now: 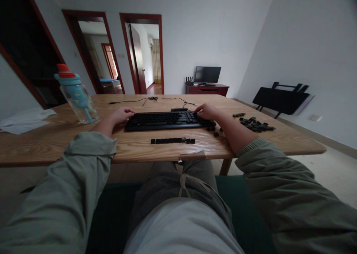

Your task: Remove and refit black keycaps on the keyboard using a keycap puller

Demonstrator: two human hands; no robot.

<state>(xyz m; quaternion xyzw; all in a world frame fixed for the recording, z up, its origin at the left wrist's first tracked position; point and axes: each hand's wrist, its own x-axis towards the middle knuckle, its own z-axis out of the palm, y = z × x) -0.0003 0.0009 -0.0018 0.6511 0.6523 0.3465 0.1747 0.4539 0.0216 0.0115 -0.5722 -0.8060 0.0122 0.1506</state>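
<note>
On the keyboard, both hands rest; no lettering readable.

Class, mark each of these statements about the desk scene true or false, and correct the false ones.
1. The right hand rests on the right end of the black keyboard. True.
2. A row of loose keycaps lies behind the keyboard, toward the wall. False: the row lies in front of it, near the table's front edge.
3. The water bottle stands on the table to the left of the keyboard. True.
4. The pile of keycaps sits beside the left hand. False: it lies on the right side of the table, past the right hand.
5. The monitor across the room stands on the wooden table. False: it stands on a dark red cabinet.
</note>
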